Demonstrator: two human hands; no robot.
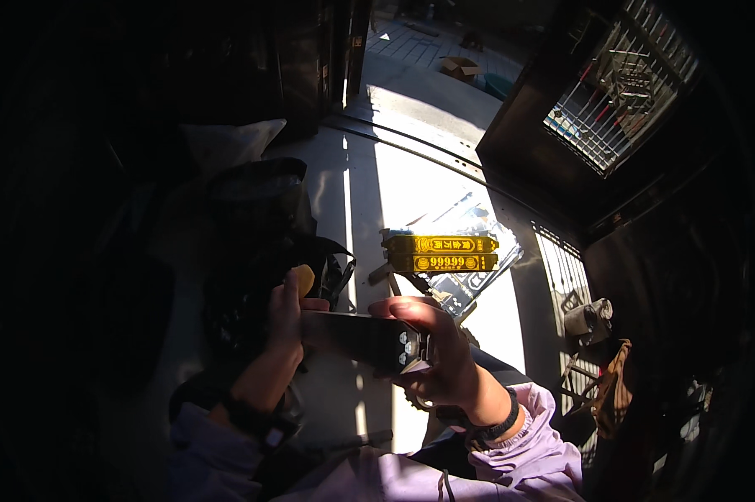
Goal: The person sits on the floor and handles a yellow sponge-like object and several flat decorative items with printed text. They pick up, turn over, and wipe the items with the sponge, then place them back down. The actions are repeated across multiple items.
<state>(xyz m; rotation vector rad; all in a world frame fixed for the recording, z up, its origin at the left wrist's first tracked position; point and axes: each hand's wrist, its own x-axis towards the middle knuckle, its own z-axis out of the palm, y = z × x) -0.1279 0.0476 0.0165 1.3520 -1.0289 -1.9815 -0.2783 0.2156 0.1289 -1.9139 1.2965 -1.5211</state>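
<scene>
A long dark cardboard box (352,339) lies crosswise between my two hands. My left hand (282,326) grips its shadowed left end. A small rounded yellow piece (303,280) shows at that hand's fingertips; what it is cannot be made out. Around the right end, where pale printed marks and end flaps catch the light, my right hand (443,351) has its fingers over the top edge and its thumb below. Just beyond the box rests a flattened black-and-gold printed carton (443,254), on top of more flat cartons (468,288) in bright sun.
Black plastic bags (252,201) crowd the left side, with a whitish bag (233,141) behind. Ahead, a door track (409,147) crosses the floor beside an open dark door (522,138) with a barred window. An open cardboard box (459,68) stands outside. A brown cloth (613,395) hangs at right.
</scene>
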